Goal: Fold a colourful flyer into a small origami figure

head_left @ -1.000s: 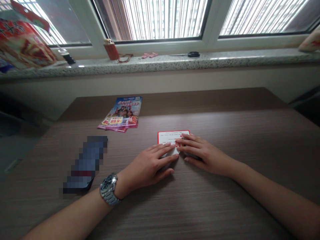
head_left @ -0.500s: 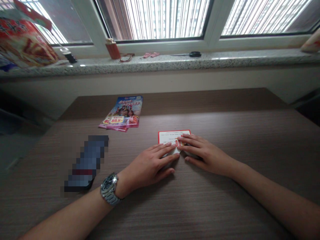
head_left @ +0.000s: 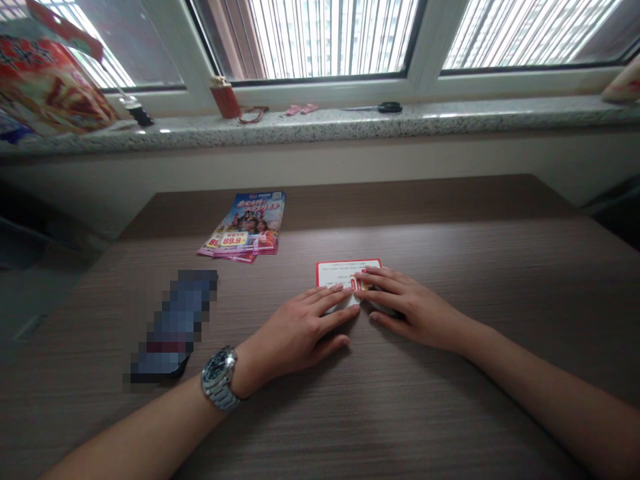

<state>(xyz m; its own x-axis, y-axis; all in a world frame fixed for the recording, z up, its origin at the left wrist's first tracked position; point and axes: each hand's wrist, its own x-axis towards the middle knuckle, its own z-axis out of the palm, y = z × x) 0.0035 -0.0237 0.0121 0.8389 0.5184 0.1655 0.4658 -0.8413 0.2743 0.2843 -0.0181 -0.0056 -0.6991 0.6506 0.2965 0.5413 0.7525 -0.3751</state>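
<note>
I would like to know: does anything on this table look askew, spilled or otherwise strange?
The leaflets are stacked unevenly, with lower ones sticking out. The dark object near the wristwatch appears as coarse blocks, hiding its details. No spill shows.

Left hand (head_left: 297,327), right hand (head_left: 415,307) palms down, fingertips (head_left: 354,309) nearly meeting.

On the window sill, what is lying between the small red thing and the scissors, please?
In the head view, a reddish cord and small pink pieces lie between them.
</note>
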